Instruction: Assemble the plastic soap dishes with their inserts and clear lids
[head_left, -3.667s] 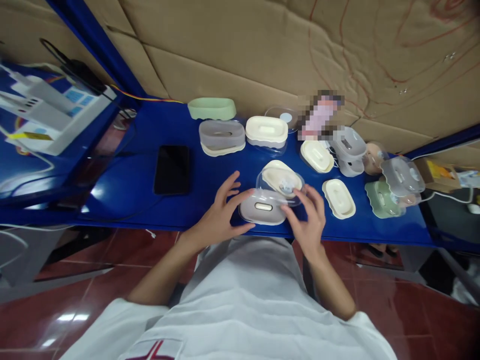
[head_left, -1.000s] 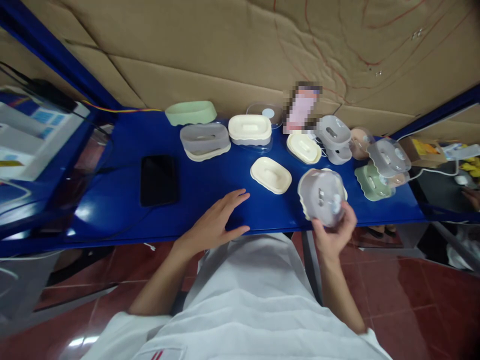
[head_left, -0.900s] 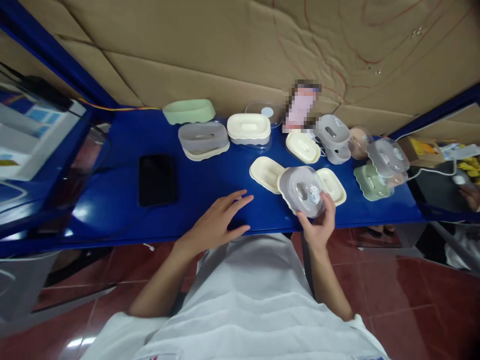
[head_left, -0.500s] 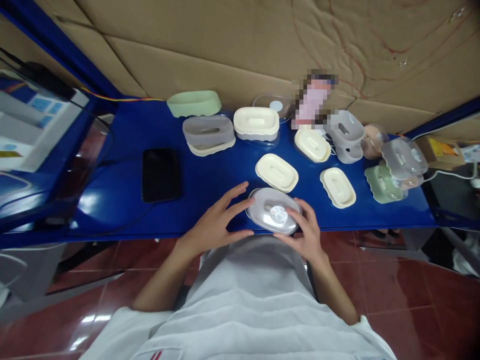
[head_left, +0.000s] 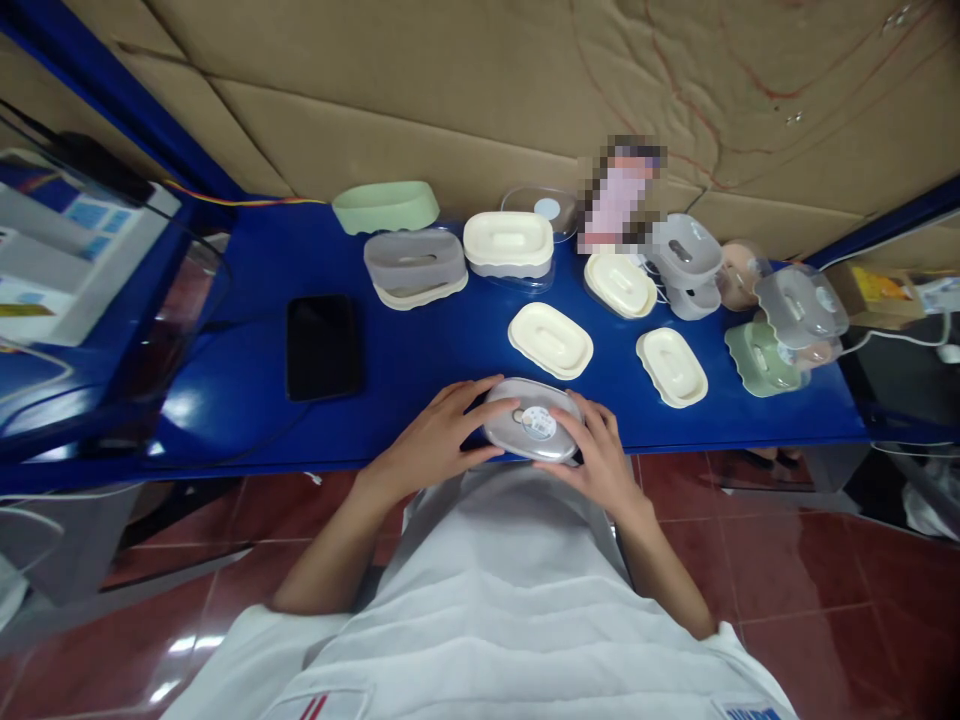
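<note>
A grey oval box with a clear cover (head_left: pixel 499 425) and a round white sticker lies at the table's front edge, between my two hands. My left hand (head_left: pixel 442 430) grips its left end, with fingers on the top and the thumb low at the near side. Round the right end curls my right hand (head_left: pixel 596 450), its fingertips on the cover beside the sticker. Just behind the box is a cream oval lid (head_left: pixel 551 341). A second cream lid (head_left: pixel 673 367) lies to the right.
On the blue table (head_left: pixel 420 360) stand a black tablet-like device (head_left: pixel 322 347), a green oval shell (head_left: pixel 386 207), a grey shell (head_left: pixel 415 265) and a cream-topped box (head_left: pixel 508 240). Grey boxes (head_left: pixel 686 250) and a green covered box (head_left: pixel 761 358) stand at right. Cardboard (head_left: pixel 412 100) lines the back.
My left hand has closed in on the box's left end; before, its fingers were spread wider. The box has shifted slightly left, and my right hand has moved with it.
</note>
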